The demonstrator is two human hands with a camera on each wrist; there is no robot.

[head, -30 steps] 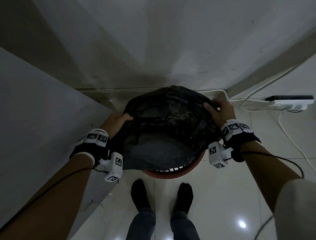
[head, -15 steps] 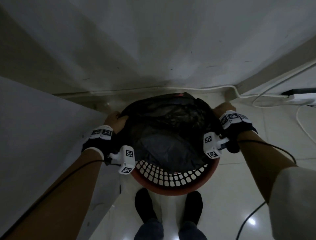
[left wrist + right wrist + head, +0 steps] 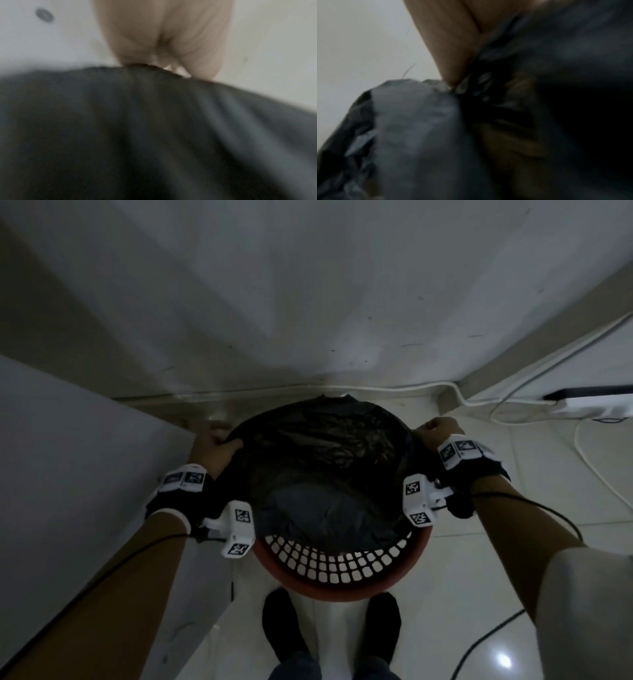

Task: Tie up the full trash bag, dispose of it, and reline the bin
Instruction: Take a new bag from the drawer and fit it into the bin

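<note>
A black trash bag [image 3: 322,460] sits open in a round red lattice bin [image 3: 339,573] on the floor before my feet. My left hand [image 3: 215,446] grips the bag's left edge with curled fingers. My right hand [image 3: 436,429] grips its right edge. In the left wrist view the fingers [image 3: 163,40] pinch the dark plastic [image 3: 154,128] at its rim. The right wrist view shows fingers [image 3: 453,40] bunching the crumpled bag [image 3: 419,128]. The bin's near inner wall shows bare below the bag.
A white wall [image 3: 308,302] stands close behind the bin, and a grey panel [image 3: 68,474] runs along the left. A power strip [image 3: 596,402] with white cables [image 3: 589,460] lies on the tiled floor at right. A dark cord [image 3: 486,642] trails by my right foot.
Both hands have spread the bag's mouth wider and moved it toward the wall. More of the bin's near lattice wall now shows. The camera has tilted further down.
</note>
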